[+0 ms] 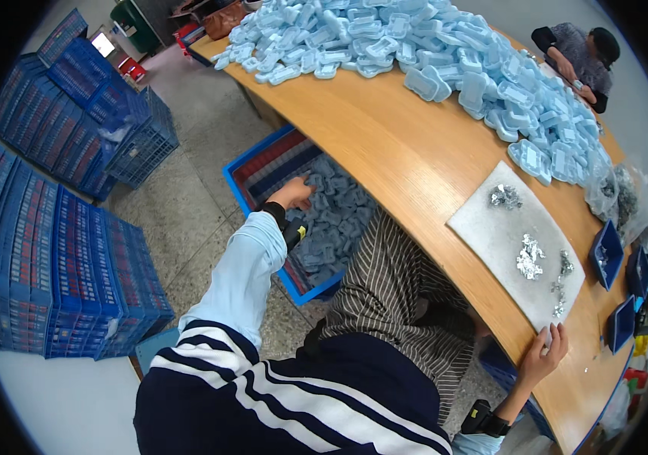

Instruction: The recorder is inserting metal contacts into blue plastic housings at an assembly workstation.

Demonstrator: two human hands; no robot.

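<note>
My left hand point(292, 195) reaches down into a blue crate point(234, 176) beside the table, over a heap of small light-blue plastic parts point(330, 216). Its fingers look loosely bent and apart, with no part plainly gripped. At the table's near edge, my right hand point(544, 355) rests by the corner of a white mat point(491, 235), fingers slightly curled and apart. Small shiny metal pieces lie on the mat in separate groups: a dark cluster point(504, 197), a bright pile point(530, 258) and a loose strip point(561, 284).
A large heap of light-blue plastic cases point(385, 38) covers the table's far side. Small blue bins point(605, 255) and a clear plastic bag point(627, 197) stand at the right edge. Stacked blue crates point(28, 250) line the left. Another person point(586, 61) sits across the table.
</note>
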